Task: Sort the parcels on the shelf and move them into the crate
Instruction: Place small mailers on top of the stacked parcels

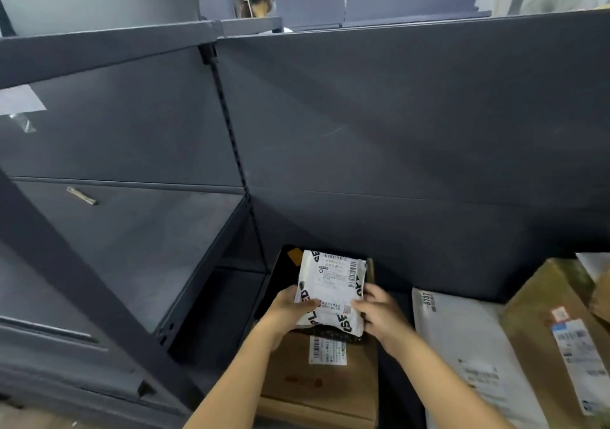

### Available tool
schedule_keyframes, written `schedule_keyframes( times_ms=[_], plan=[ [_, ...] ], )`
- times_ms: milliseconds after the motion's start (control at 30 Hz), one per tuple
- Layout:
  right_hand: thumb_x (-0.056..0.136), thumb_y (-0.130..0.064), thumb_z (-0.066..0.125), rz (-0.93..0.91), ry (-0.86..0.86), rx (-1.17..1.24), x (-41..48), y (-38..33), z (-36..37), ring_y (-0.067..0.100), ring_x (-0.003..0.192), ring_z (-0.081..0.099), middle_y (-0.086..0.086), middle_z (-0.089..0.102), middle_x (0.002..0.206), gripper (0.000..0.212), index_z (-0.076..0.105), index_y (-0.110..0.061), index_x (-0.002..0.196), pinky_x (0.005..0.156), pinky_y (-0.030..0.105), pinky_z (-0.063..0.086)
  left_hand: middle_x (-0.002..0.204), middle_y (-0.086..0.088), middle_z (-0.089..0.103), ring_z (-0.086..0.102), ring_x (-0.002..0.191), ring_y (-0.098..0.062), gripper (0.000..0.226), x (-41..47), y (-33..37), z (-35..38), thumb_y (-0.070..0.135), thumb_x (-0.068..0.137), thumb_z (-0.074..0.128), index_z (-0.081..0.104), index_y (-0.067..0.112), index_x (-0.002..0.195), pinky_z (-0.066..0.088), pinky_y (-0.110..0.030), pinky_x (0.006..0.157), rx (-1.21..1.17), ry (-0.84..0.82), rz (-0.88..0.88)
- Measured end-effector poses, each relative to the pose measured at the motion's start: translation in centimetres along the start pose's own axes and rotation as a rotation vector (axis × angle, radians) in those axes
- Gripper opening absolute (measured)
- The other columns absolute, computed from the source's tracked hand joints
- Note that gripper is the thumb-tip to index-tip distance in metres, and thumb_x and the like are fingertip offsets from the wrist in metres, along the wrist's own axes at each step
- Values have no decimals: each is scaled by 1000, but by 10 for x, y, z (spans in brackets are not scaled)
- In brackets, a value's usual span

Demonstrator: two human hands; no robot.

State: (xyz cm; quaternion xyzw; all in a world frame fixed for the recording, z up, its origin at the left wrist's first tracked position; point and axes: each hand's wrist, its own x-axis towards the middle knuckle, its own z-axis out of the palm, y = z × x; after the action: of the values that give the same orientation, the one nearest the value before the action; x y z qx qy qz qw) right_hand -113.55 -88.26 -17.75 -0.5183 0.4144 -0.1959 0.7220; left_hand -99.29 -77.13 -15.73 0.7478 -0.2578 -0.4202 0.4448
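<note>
Closest to the camera are the two hands, both on one small white parcel (331,291) with black lettering and a shipping label facing up. The left hand (290,308) grips its left edge, thumb on top and fingers underneath. The right hand (379,316) has its fingers curled round the right edge. So it's a two-handed hold, with the parcel lifted just above the pile.

Going left to right: the shelf (138,247) on the left is dark grey boards, with a small scrap (81,196) lying near the back edge of one. In the middle, right under the held parcel, there's a cardboard box (317,385) with a white label, sitting toward the front edge of the lower shelf board. Behind the parcel is something black (285,273) with an orange sticker. Could be the crate's wall, could be a black bag, honestly can't tell. Right of that a big white mailer (462,346) lies flat, and just beside it at the far right is a brown carton (541,323) with labels, tilted a bit.

Progress-wise, I'd guess this is nowhere near finished. One parcel is in hand, at least three more are waiting, and there's no crate I can identify for sure, so nothing I can count as delivered. What's left: get this one into the crate, then the box, mailer and carton.
</note>
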Motion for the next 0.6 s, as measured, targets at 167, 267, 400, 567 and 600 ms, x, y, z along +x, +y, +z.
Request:
schedule_keyframes(
  times_ms=[167,267,400,567,600],
  plan=[
    [89,5,53,-27,10,-157,18,0,22,19,96,66,3,66,107,55,43,-19,138,86,40,55,133,-2,56,55,119,-21,46,15,1,-19,17,91,62,47,17,134,47,-35,99,57,81,-26],
    [87,3,57,-46,63,-257,33,-2,33,11,91,66,0,64,108,70,33,-28,145,80,34,57,147,-4,39,42,132,-23,74,28,3,-23,15,87,68,26,16,148,39,-34,106,111,110,1],
    [83,5,56,-92,60,-457,47,-8,45,17,112,59,6,48,141,75,35,-34,144,80,24,53,152,-4,19,28,138,-22,82,33,6,-22,18,82,73,27,29,148,31,-27,106,312,60,111],
    [90,-6,55,-221,17,-796,60,-2,62,26,138,32,2,25,156,53,46,-22,140,103,33,43,159,-6,-11,4,144,-31,61,37,-3,-22,28,89,61,35,38,143,21,-41,114,983,189,179],
    [91,-11,55,-220,-10,-942,60,3,63,29,145,15,1,14,159,53,44,-25,141,113,42,31,160,-6,-9,5,145,-30,58,39,-6,-21,25,91,56,34,37,144,18,-42,116,1091,201,223]
  ],
)
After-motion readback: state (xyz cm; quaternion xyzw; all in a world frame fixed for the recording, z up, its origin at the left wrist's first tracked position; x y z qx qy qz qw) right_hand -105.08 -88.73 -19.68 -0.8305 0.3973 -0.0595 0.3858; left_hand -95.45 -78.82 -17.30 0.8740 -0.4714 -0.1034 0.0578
